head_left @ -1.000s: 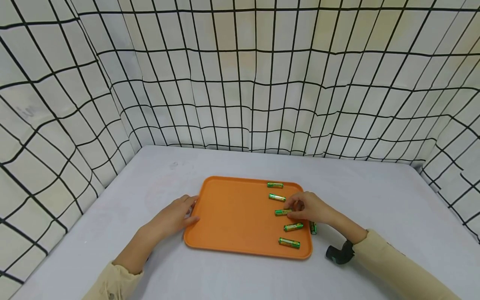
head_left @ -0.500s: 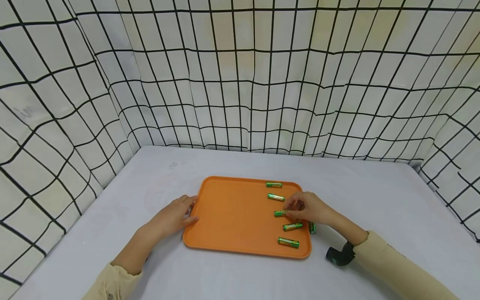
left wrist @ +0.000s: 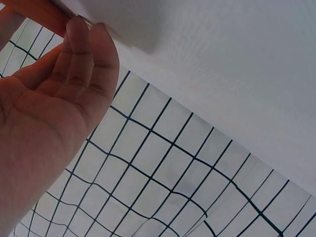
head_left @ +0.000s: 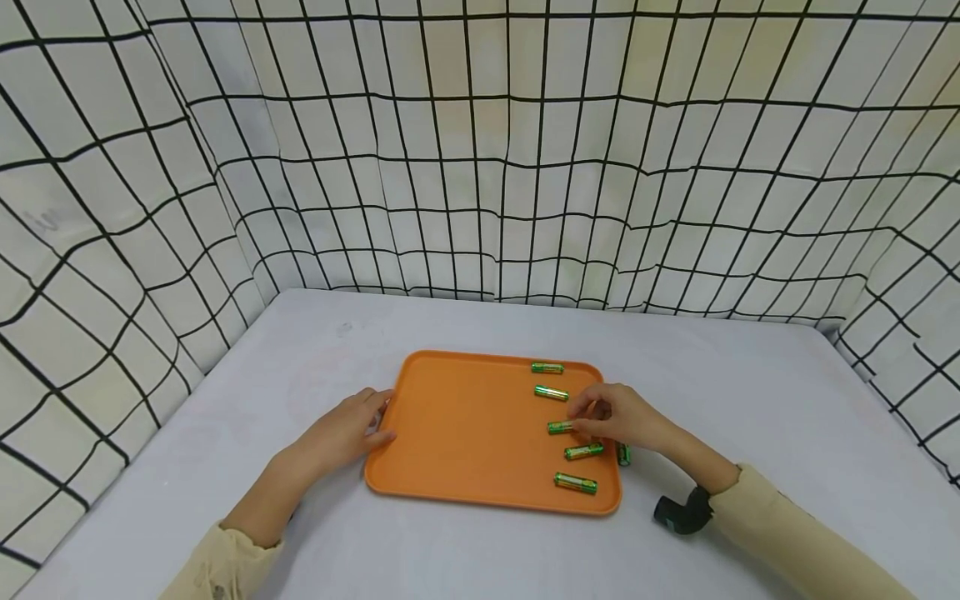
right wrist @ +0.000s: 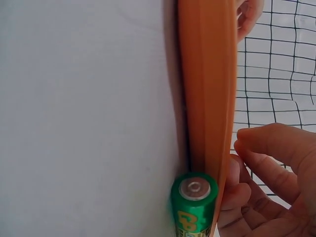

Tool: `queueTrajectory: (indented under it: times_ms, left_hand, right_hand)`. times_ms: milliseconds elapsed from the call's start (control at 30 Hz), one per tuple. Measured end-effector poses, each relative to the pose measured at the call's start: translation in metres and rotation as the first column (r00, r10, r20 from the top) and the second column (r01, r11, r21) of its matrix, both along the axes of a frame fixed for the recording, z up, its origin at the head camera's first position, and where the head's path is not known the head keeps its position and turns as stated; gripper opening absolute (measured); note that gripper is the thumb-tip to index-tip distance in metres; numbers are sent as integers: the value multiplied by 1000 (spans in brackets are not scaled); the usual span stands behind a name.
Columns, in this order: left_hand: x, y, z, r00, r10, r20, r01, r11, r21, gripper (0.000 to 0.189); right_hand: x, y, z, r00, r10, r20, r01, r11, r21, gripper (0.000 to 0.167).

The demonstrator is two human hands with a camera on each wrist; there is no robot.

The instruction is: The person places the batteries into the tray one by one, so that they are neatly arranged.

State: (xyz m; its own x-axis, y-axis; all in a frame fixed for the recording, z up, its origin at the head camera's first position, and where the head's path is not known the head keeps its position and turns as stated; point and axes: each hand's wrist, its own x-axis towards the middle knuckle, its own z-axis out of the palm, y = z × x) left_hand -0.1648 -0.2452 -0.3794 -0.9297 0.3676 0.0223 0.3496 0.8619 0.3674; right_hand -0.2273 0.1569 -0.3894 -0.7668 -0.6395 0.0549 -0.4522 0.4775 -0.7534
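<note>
My left hand (head_left: 341, 432) is at the left end of an orange tray (head_left: 465, 417), thumb and fingers on its rim. In the left wrist view the curled fingers (left wrist: 89, 64) meet the tray's edge. Over the tray's right side my right hand (head_left: 618, 417) pinches the right end of a green battery (head_left: 559, 427), which lies on the tray; thumb and fingers hide that end. Two batteries lie farther back, one at the far edge (head_left: 547, 367) and one nearer (head_left: 551, 392). Two more lie in front, one (head_left: 583, 451) just below the hand and one (head_left: 575, 483) nearer the front rim.
Another green battery (right wrist: 194, 207) is on the white table (head_left: 465, 550), outside the tray against its right rim. A black object (head_left: 682, 512) sits by the right sleeve. White walls with a black grid (head_left: 450, 183) stand behind and at both sides.
Both hands stay in place. The pinched battery's visible part has shortened slightly, its left end now a little lower. The whole view has shifted slightly.
</note>
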Motion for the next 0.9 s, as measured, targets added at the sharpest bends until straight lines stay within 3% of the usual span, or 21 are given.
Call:
queueTrajectory:
  times_ms: [600, 900]
  left_hand:
    - [0, 1, 1, 999, 13, 31, -13, 1000, -8, 59]
    - [-1, 2, 0, 1000, 10, 24, -10, 1000, -15, 59]
  right_hand:
    - [4, 8, -3, 999, -4, -46, 4, 1000, -9, 10]
    - [6, 14, -4, 999, -15, -29, 14, 999, -38, 11]
